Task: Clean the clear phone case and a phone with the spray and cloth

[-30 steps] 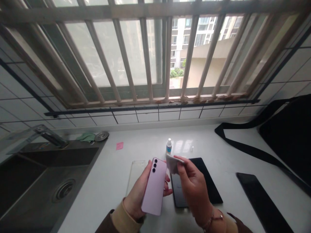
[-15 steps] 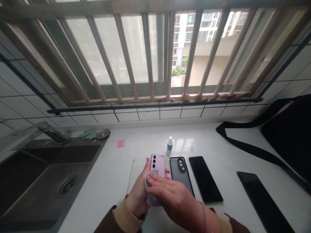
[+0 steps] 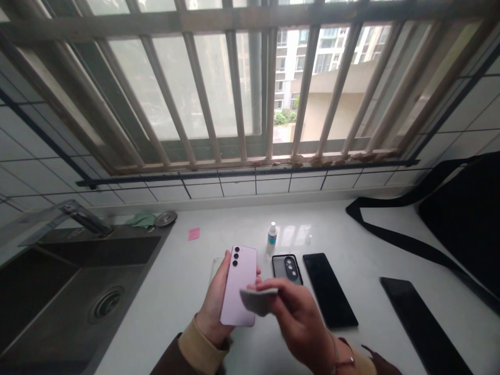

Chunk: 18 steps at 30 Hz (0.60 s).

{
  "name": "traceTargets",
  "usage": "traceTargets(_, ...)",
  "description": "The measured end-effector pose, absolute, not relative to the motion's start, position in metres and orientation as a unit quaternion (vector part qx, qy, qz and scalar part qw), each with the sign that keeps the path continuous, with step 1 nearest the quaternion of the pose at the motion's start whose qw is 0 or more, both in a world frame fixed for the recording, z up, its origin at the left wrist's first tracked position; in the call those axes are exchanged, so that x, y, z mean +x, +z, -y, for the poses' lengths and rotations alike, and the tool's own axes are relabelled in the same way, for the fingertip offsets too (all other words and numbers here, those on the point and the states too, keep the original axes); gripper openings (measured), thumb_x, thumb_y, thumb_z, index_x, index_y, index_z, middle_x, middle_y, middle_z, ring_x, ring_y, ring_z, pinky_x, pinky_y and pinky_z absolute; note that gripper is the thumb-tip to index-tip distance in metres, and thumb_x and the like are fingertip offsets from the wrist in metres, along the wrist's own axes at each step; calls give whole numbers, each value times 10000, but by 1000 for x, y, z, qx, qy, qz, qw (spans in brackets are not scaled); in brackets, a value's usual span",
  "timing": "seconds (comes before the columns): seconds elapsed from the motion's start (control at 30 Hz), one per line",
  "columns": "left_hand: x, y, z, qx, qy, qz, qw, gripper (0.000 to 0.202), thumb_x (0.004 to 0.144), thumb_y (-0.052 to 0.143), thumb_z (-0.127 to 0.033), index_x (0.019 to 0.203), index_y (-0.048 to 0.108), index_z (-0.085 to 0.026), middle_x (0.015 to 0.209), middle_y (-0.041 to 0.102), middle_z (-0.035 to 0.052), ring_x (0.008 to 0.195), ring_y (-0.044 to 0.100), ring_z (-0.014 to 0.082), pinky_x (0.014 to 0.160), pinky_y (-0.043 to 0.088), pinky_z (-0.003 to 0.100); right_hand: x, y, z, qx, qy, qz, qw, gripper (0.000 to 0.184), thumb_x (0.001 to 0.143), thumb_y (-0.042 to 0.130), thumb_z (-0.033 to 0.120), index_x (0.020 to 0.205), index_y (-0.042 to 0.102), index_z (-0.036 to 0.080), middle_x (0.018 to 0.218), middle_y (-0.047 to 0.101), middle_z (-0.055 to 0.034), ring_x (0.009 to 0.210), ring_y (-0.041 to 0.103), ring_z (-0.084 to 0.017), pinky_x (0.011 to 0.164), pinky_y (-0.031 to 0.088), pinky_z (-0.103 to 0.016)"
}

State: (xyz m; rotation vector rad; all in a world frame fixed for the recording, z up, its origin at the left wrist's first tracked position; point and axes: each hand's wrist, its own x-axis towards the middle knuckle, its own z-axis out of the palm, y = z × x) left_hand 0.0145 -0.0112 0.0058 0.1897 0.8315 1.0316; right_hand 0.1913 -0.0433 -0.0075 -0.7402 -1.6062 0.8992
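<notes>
My left hand [image 3: 214, 297] is wrapped round a pink smartphone [image 3: 242, 276], its back with three camera lenses facing up. My right hand [image 3: 299, 312] pinches a folded grey cloth [image 3: 260, 301], held over the lower right part of the phone. Behind my left hand lies a clear phone case [image 3: 217, 264], mostly hidden. To the right, a black-rimmed phone case [image 3: 282, 266] is partly covered by my right hand. A black phone [image 3: 330, 289] lies flat beyond it. Above the phones stands a small white-capped bottle [image 3: 272, 235].
A steel sink [image 3: 128, 276] with a faucet [image 3: 86, 219] is at the left. A pink note [image 3: 194, 234] and a small white cap [image 3: 309, 238] lie on the white counter [image 3: 164, 312]. At the right are another black slab [image 3: 422, 323] and a black bag [image 3: 464, 219] with its strap.
My right hand has lifted the cloth off the phone's back and drawn it to the right, uncovering the phone. My left hand and the phone have shifted slightly left.
</notes>
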Motion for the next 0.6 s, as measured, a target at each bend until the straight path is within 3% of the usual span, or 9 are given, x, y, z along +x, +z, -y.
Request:
traceTargets(0.07,15,5,12,103,460,-373,799,564,1029,548,-597,1099,742,-72,913,768,157,750,749,247,775,648,409,196,-15,34,-418,365,590,586,227,1077,560,284,1178,756,230,1066,821,-65,923,802,-203,776,669,-277)
traceTargets(0.2,17,8,14,125,429,-347,824,644,1053,467,-615,1082,750,-37,945,756,173,736,733,232,797,642,409,205,-24,18,-515,290,537,602,282,1084,554,364,1256,745,248,1215,791,-89,1121,764,-259,971,644,-407)
traceTargets(0.37,16,10,16,131,405,-372,825,604,1037,518,-613,1171,746,-70,984,779,176,755,752,244,663,634,350,203,-24,17,-454,247,644,564,332,1081,516,219,1357,694,265,1353,757,-80,1250,733,-243,1068,617,-403)
traceTargets(0.6,18,5,16,115,400,-420,807,583,1018,568,-616,1164,750,-82,822,795,147,621,748,224,564,593,284,198,-32,13,-364,168,780,481,438,1027,461,49,1389,661,194,1498,656,-123,1413,608,-246,1172,553,-416)
